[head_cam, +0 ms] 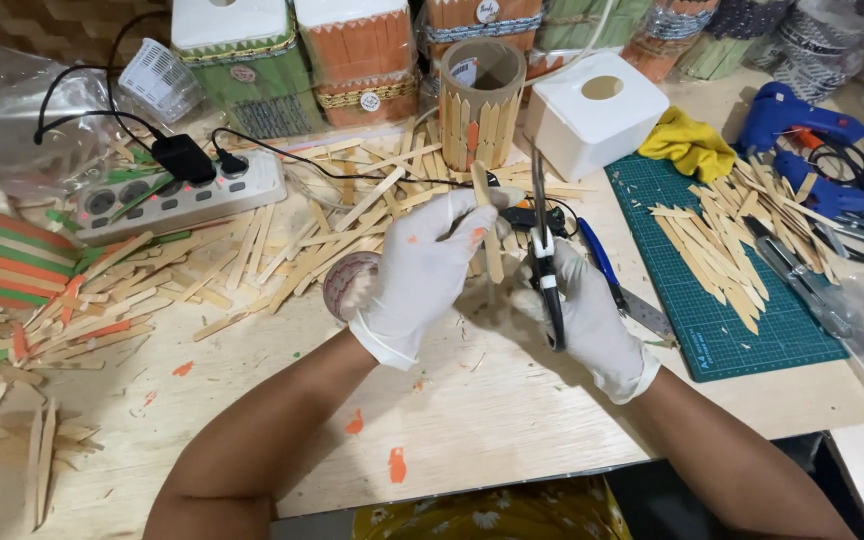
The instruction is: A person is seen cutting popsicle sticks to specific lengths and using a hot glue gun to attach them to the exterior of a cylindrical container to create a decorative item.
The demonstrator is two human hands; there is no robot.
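- The left hand (422,275), in a white glove, is clamped on a flat wooden stick (490,232), held upright above the wooden table (472,410).
- The right hand (582,315), also gloved, is closed around the black handles of a pair of pliers (544,250), whose tip points upward just beside the stick.
- Loose sticks (252,255) are scattered behind the hands; a green cutting mat (742,340) lies to the right.

White disposable gloves with orange paint smudges on left grip (422,270) and right grip (582,310); bare forearms.
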